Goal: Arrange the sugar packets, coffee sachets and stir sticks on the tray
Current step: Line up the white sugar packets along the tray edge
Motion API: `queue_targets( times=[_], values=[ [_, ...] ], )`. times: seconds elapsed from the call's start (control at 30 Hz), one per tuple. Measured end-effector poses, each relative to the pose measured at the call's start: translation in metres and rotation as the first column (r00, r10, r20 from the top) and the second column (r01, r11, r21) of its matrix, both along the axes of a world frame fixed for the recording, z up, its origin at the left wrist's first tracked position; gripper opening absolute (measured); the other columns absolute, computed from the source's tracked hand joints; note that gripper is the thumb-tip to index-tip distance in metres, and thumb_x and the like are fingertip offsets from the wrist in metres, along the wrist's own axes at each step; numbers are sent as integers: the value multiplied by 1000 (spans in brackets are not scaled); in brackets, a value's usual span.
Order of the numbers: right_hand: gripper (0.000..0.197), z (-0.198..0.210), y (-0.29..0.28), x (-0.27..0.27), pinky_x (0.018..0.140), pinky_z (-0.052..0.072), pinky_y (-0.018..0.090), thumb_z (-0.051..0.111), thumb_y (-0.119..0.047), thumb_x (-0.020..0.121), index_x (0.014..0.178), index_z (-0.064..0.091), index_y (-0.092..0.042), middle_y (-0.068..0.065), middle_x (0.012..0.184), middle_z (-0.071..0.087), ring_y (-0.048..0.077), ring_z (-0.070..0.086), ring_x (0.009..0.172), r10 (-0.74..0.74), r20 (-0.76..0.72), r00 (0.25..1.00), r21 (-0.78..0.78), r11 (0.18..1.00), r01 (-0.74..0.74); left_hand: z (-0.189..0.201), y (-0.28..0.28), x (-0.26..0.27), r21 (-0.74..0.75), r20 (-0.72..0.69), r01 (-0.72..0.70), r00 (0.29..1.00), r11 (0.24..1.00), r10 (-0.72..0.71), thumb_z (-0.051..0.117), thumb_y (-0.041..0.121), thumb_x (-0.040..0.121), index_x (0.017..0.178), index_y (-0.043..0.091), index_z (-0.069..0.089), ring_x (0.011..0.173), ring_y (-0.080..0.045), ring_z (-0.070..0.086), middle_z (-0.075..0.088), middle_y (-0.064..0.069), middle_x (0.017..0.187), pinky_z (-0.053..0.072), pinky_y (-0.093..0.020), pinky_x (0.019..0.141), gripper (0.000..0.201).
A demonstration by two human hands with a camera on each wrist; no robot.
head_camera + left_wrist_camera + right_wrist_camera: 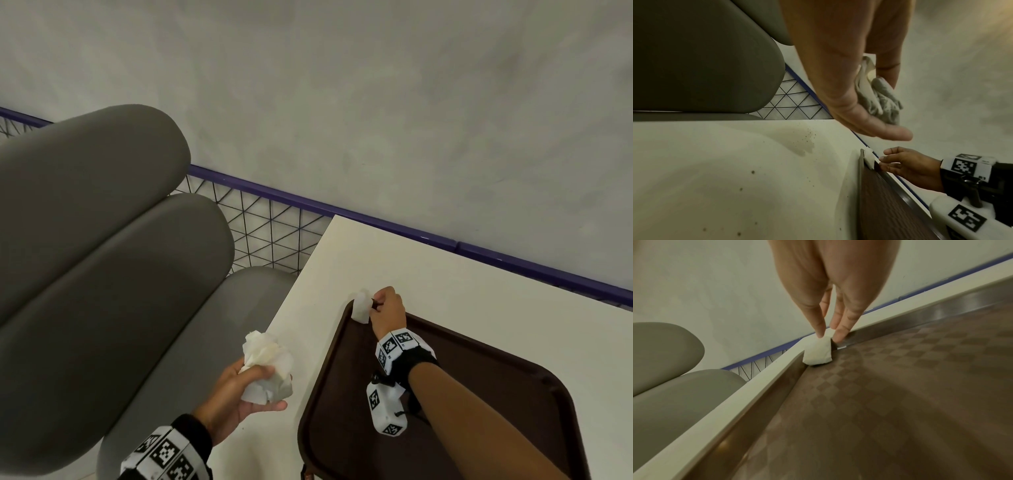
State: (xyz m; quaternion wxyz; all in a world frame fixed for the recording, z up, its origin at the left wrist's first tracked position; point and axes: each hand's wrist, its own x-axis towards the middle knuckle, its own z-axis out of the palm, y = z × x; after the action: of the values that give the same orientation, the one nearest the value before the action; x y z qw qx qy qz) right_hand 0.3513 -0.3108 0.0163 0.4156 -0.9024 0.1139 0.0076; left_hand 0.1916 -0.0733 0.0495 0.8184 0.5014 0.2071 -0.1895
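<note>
Right hand (830,293) pinching upright packet (817,352), tray (900,386) corner

Soft, even indoor light filled the head view, dim toward the seat cushions (85,240) at 9 o'clock. Both wrist views carried a yellow-green cast and bent straight lines at their edges. A broad soft shadow lay on the counter (715,178) at 8 o'clock. Glare streaked the tray (962,301) rim at 2 o'clock, and the nearest skin was blurred.
</note>
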Motion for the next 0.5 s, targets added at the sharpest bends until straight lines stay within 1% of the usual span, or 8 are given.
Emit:
queue_targets(
  times=[0.1, 0.2, 0.23, 0.3, 0.37, 0.4, 0.43, 0.5],
  values=[
    [23, -6, -2, -9, 77, 40, 24, 48, 15, 78, 88, 56, -3, 15, 103, 47, 31, 52, 97, 52, 27, 998, -78, 996, -50, 2, -4, 0, 8, -1, -20, 1000, 1000, 20, 69, 10, 69, 115, 2, 59, 90, -35, 68, 64, -26, 109, 57, -42, 62, 48],
    [24, -9, -2, -21, 88, 37, 25, 50, 11, 80, 97, 61, -1, 18, 112, 49, 30, 46, 108, 124, 16, 992, -117, 986, -121, 5, -9, -1, 19, 12, -36, 999, 999, 36, 69, 12, 69, 113, 2, 60, 86, -34, 69, 65, -25, 107, 56, -40, 61, 47],
    [23, -8, 0, -26, 89, 37, 24, 51, 9, 80, 97, 62, -2, 18, 110, 50, 28, 46, 107, 155, 22, 988, -101, 983, -152, 5, -10, -1, 17, 14, -39, 999, 999, 39, 70, 10, 74, 114, 2, 59, 85, -34, 69, 65, -25, 107, 56, -40, 60, 42],
    [18, 1, 6, -34, 87, 40, 23, 54, 6, 81, 95, 63, -2, 12, 101, 52, 22, 50, 96, 228, 39, 973, -56, 973, -226, 6, -13, -1, 13, 8, -45, 999, 999, 45, 63, 6, 83, 115, 2, 59, 85, -35, 69, 64, -26, 109, 56, -39, 59, 32],
    [13, 13, 13, -45, 81, 44, 20, 57, 3, 82, 92, 64, -1, 2, 87, 54, 11, 51, 79, 285, 39, 958, 38, 958, -286, 7, -16, -1, 8, -2, -48, 999, 999, 48, 60, 6, 84, 115, 1, 59, 86, -35, 67, 61, -28, 112, 56, -38, 58, 31],
    [10, 21, 17, -51, 75, 43, 14, 58, 1, 83, 91, 64, -2, -3, 81, 54, 6, 50, 74, 301, 36, 953, 100, 948, -303, 9, -18, -1, 2, -2, -46, 999, 999, 46, 61, 6, 83, 115, 1, 58, 87, -35, 67, 61, -28, 112, 56, -38, 59, 32],
    [7, 28, 20, -58, 70, 41, 8, 58, -2, 85, 89, 64, -5, -6, 79, 55, 3, 50, 73, 319, 28, 947, 162, 934, -319, 10, -19, -1, -8, 0, -46, 999, 999, 46, 62, 7, 82, 115, 0, 58, 87, -35, 67, 60, -27, 111, 57, -38, 59, 33],
    [3, 40, 28, -71, 68, 41, 8, 59, -15, 88, 87, 60, -13, -8, 80, 57, 3, 51, 75, 376, -5, 926, 274, 892, -361, 14, -22, -2, -26, 16, -40, 999, 999, 41, 63, 8, 81, 115, 0, 58, 87, -34, 66, 61, -24, 108, 57, -37, 58, 35]
  ],
)
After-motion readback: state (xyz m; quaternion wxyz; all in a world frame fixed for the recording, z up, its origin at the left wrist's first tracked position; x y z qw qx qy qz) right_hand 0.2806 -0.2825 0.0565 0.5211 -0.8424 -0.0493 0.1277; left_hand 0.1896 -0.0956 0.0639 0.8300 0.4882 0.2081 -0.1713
